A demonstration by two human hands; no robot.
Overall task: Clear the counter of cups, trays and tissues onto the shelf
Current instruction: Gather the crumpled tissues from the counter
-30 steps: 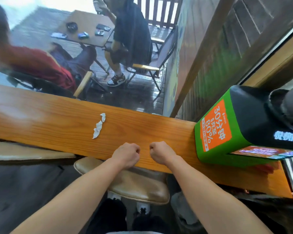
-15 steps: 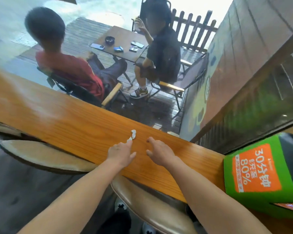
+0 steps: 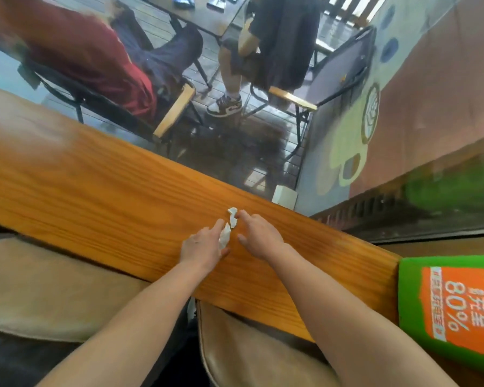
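Observation:
A crumpled white tissue (image 3: pixel 231 221) lies in twisted scraps on the long wooden counter (image 3: pixel 109 196) by the window. My left hand (image 3: pixel 203 245) rests flat on the counter, its fingertips touching the tissue's lower end. My right hand (image 3: pixel 259 236) is just right of the tissue, with the forefinger against its upper scrap and the thumb spread apart. Neither hand has closed around the tissue. No cups, trays or shelf are in view.
A green box with an orange label (image 3: pixel 453 311) stands on the counter's right end. Tan padded stools (image 3: pixel 252 353) sit under the near edge. Beyond the glass, two people sit at an outdoor table (image 3: pixel 201 15).
Both hands opened from fists and reached forward to the tissue; the fingers now touch it from both sides. The view swung left and down.

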